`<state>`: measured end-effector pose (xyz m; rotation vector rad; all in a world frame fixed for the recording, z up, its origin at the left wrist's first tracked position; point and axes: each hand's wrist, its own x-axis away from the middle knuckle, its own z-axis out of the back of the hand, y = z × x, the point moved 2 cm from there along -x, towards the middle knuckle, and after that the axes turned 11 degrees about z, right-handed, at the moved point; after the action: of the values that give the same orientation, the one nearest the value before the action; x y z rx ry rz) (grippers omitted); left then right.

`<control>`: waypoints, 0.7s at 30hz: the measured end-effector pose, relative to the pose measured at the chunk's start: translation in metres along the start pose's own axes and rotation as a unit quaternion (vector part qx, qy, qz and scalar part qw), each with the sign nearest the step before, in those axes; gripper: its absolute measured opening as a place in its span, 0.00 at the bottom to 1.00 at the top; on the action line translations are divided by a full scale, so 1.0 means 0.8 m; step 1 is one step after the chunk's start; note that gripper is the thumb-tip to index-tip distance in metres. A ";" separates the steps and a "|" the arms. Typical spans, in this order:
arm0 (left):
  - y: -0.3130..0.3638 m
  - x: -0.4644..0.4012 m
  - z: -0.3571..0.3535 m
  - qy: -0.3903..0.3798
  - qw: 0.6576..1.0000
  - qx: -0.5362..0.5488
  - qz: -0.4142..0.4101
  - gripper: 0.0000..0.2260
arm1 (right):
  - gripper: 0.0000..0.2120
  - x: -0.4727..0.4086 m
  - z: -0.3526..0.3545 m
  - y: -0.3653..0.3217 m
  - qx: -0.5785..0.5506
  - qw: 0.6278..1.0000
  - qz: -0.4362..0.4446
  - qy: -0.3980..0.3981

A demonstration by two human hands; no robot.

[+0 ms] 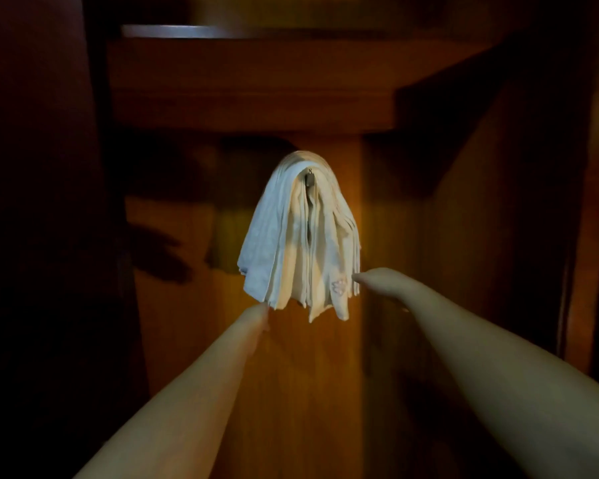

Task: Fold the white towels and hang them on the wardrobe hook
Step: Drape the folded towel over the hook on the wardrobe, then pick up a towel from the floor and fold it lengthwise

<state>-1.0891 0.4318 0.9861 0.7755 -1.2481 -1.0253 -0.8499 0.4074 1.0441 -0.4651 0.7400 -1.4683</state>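
Folded towels draped over wardrobe hook; left hand, right hand at lower edges, grip indiscernible.

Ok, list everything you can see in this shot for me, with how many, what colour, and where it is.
towels: a stack of several, exact count unclear, white, draped over the hook in the middle of the view, ends hanging down
hook: one, silver metal, poking out near the top of the towels
wardrobe panel: one, brown wood, behind the towels
shelf: one, brown wood, above the towels
left hand: one, at the lower left corner of the towels, fingers mostly hidden
right hand: one, at the lower right edge of the towels, fingers mostly hidden
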 end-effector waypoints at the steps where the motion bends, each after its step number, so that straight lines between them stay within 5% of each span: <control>1: -0.010 0.014 -0.001 0.002 1.000 -0.026 -0.013 0.21 | 0.23 0.018 -0.005 0.001 0.024 1.000 0.010 -0.003; 9: -0.076 0.097 -0.017 0.050 0.926 -0.340 -0.158 0.28 | 0.26 0.184 -0.051 0.028 0.133 0.989 0.055 -0.029; 14: -0.132 0.140 -0.077 -0.022 0.854 -0.467 -0.227 0.29 | 0.32 0.295 -0.081 0.118 0.182 0.980 0.037 -0.071; 21: -0.251 0.167 -0.212 -0.143 0.787 -0.537 -0.269 0.27 | 0.33 0.458 -0.097 0.280 0.137 0.984 -0.097 -0.062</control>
<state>-0.9600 0.2225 0.8240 0.0309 -0.4563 -2.1015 -0.7632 0.0753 0.7747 -0.4198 0.3935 -1.6780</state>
